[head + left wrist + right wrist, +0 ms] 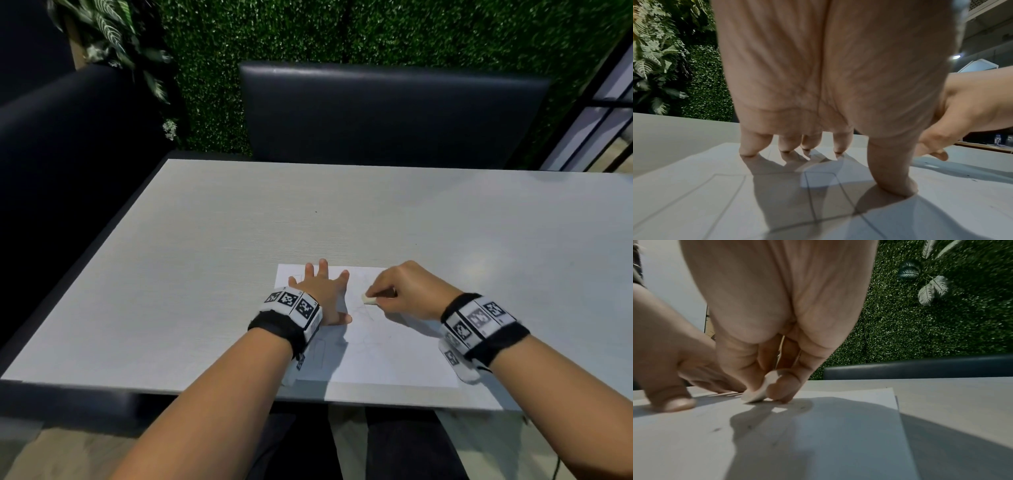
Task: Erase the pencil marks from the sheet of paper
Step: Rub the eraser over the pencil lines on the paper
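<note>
A white sheet of paper (376, 349) lies near the front edge of the pale table (239, 240), with faint pencil lines (812, 199) on it. My left hand (325, 291) is spread flat on the sheet's left part, fingertips (748, 152) and thumb pressing down. My right hand (407, 291) pinches a small white eraser (369, 299) between thumb and fingers, its lower edge touching the paper just right of the left hand. In the right wrist view the eraser (760, 389) meets the sheet (818, 434) beside the left thumb (672, 399).
A dark padded chair (394, 109) stands across the table, a dark bench (68, 154) runs along the left side. A green hedge wall (342, 31) and leafy plants (109, 31) are behind. The table's far surface stretches beyond the sheet.
</note>
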Tool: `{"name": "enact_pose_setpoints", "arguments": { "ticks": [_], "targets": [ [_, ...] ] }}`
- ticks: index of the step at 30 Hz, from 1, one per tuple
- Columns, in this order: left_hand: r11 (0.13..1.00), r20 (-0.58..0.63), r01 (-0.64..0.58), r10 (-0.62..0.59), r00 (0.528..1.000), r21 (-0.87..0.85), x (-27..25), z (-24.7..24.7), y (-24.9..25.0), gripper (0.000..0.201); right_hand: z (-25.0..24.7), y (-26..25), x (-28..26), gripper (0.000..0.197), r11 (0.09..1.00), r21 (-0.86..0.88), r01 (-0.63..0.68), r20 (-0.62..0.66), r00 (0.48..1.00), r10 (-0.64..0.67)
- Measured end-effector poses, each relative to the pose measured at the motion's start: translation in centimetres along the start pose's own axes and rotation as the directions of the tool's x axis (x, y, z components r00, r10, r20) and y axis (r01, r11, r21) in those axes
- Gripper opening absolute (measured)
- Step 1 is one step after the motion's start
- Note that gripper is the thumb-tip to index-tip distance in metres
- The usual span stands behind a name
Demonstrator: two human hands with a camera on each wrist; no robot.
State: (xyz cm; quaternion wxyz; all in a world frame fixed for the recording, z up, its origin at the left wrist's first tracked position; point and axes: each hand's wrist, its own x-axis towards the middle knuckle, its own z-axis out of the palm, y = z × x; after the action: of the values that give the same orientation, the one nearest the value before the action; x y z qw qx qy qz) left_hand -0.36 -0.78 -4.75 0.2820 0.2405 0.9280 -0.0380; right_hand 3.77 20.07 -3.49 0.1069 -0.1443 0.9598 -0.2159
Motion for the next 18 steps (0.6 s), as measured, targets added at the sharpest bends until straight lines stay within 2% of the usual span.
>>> {"name": "enact_pose_setpoints", "arguments": {
  "ticks": [5, 10, 14, 18],
  "targets": [
    [1.000, -0.013, 0.001, -0.001, 1.000, 0.014, 0.0, -0.2, 0.1, 0.099, -1.5, 0.2, 2.9, 0.019, 0.998, -0.012, -0.066, -0.092, 0.994, 0.064],
    [0.996, -0.042, -0.018, 0.022, 0.999, 0.090, 0.3, -0.3, 0.3, 0.098, -1.5, -0.3, 2.3, 0.019, 0.995, -0.024, -0.098, -0.074, 0.993, 0.096],
    [0.989, -0.112, -0.105, 0.117, 0.987, 0.106, 0.7, -0.6, 0.4, 0.086, -0.2, -0.4, 0.2, 0.016, 0.998, 0.016, -0.053, -0.036, 0.998, 0.053],
    [0.988, -0.119, -0.109, 0.122, 0.985, 0.114, 0.3, -1.3, 0.8, 0.074, -1.2, 0.1, 3.0, 0.019, 0.996, 0.004, -0.089, -0.077, 0.993, 0.089]
  ]
}}
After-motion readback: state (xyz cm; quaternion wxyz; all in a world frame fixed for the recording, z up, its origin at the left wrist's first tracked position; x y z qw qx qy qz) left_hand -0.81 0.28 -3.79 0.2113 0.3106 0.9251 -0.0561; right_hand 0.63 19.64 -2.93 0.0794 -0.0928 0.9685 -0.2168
